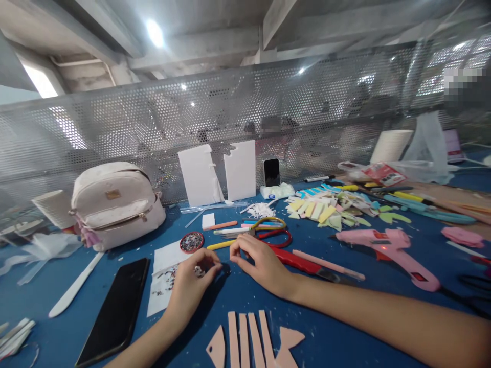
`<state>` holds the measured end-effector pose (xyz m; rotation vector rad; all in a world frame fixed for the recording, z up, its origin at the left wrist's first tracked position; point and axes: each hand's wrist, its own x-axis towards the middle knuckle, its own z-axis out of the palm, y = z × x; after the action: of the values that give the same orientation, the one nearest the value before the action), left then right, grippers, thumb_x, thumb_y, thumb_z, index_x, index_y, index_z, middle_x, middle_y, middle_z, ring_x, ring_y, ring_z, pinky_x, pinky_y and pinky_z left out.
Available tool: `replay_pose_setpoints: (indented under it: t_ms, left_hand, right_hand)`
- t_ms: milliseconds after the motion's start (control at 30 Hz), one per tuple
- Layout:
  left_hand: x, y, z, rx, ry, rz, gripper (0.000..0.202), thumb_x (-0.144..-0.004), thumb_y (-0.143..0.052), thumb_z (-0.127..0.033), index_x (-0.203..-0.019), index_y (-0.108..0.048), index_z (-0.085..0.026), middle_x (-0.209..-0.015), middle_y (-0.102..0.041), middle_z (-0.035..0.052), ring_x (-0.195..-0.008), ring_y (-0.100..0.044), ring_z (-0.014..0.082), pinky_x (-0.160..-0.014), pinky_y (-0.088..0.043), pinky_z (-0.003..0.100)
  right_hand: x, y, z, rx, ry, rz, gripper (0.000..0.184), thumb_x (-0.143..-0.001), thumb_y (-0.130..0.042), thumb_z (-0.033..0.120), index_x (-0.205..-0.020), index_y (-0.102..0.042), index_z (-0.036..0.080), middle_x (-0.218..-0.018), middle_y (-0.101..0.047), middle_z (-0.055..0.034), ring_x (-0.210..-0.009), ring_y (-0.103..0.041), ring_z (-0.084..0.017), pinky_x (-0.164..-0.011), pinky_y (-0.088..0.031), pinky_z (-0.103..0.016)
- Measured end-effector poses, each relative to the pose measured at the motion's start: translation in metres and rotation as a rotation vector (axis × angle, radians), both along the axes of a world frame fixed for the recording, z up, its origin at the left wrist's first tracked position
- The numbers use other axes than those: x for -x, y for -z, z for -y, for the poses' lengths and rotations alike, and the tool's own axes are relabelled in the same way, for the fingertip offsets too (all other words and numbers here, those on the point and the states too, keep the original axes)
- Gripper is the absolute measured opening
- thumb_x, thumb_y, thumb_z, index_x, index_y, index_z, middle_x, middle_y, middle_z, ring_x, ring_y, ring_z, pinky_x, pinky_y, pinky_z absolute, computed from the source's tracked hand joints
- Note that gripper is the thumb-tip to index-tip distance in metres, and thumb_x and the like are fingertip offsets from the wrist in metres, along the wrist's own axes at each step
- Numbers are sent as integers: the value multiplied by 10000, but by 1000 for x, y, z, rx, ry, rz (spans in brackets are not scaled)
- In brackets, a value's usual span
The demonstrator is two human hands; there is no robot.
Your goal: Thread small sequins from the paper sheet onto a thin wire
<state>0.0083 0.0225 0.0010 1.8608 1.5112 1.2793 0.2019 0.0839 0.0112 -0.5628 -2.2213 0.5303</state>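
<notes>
My left hand (192, 278) hovers over the right edge of a white paper sheet (159, 296) strewn with small dark bits. Its thumb and fingertips are curled together in a pinch; whatever may be between them is too small to make out. Close by on the right, my right hand (261, 263) has its fingers curled in the same way, their contents hidden. Scissors (274, 225) with yellow and red handles lie just behind it. A yellow pen (220, 245) sits behind the gap between both hands. Nearest me lie pink fish-shaped pieces: a head (217, 347), several strips (233, 340) and a tail (290, 337).
A round red-rimmed dish (192, 242) holds dark bits. A black phone (115, 312) and white backpack (115, 204) are left. On the right lie a pink glue gun (391, 250), a red-handled cutter (295, 260) and a heap of paper scraps (326, 207). White boards (240, 171) lean behind.
</notes>
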Motion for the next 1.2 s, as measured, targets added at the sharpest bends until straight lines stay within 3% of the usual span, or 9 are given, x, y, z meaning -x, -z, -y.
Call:
replay_pose_setpoints:
  t_ms: [367, 1200]
  left_hand:
    - [-1, -1, 4, -36, -17, 152, 120, -769, -640, -177, -883, -615, -205, -763, -678, -10, -715, -610, 179, -702, -436, 293]
    - [-2, -4, 5, -51, -30, 136, 127, -763, -653, -136, -866, -628, -207, -767, -689, -13, -709, -600, 176, -699, -428, 282]
  right_hand:
    - [0, 2, 0, -22, -16, 34, 121, -972, -544, 193, -853, -523, 192, -836, -559, -6, -793, -516, -170, -718, -377, -268]
    - [0, 3, -2, -13, -18, 77, 126, -982, -532, 213, -858, -527, 193, -850, -566, -14, -827, -534, -182, -723, -396, -274]
